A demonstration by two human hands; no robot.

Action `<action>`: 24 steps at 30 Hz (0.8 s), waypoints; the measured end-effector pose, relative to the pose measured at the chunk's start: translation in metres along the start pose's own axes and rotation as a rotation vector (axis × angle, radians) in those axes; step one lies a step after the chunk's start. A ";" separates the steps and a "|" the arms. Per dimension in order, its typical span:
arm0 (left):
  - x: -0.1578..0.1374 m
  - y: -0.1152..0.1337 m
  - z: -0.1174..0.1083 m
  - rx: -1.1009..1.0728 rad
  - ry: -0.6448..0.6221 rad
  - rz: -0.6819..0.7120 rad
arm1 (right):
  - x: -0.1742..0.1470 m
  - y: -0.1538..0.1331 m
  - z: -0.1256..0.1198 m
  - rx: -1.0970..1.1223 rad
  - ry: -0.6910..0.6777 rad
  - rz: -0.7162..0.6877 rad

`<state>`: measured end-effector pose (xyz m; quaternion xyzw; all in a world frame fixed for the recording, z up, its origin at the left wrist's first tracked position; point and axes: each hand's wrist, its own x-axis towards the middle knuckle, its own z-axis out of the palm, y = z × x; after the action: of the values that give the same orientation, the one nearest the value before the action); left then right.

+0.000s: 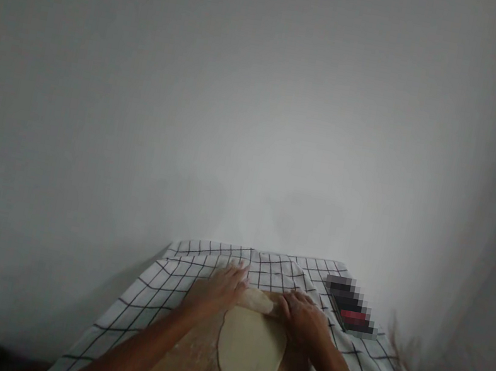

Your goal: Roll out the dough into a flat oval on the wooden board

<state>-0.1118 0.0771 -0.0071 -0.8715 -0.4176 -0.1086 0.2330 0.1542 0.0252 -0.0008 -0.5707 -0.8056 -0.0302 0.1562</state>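
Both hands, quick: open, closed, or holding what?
Left hand: at left end of pale roll; grip hidden, can't tell.
Right hand: at its right end; grip hidden, can't tell.

The cloth (134, 312) reaches back toward the wall (260, 117), and on it, at the near end, lies the board (191, 361), with a strip of cloth showing before it. A sheet of dough (250, 355) sits on the board, a little right of its middle, stretching lengthwise from the near side to a roll (256, 301) at the far end, between the left hand (226, 285) and the right hand (301, 316). Over to the board's right, beyond the right hand, another object (349, 306) rests on the cloth, too blurred for me to name.
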 end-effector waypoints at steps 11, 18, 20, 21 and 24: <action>-0.128 0.070 -0.077 -0.058 0.063 -0.088 | -0.098 -0.022 -0.012 0.328 0.142 -0.059; -0.142 0.081 -0.082 -0.031 0.102 -0.114 | -0.104 -0.032 -0.007 0.224 0.211 -0.050; -0.128 0.079 -0.085 -0.037 0.106 -0.106 | -0.091 -0.028 -0.007 0.188 0.204 -0.012; -0.119 0.077 -0.085 -0.046 0.094 -0.100 | -0.084 -0.025 -0.008 0.170 0.196 0.006; -0.086 0.068 -0.077 -0.089 0.061 -0.084 | -0.056 -0.015 -0.014 0.101 0.143 0.051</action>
<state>-0.1129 -0.0562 0.0049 -0.8590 -0.4414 -0.1633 0.2017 0.1605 -0.0342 -0.0021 -0.5789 -0.7779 -0.0263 0.2428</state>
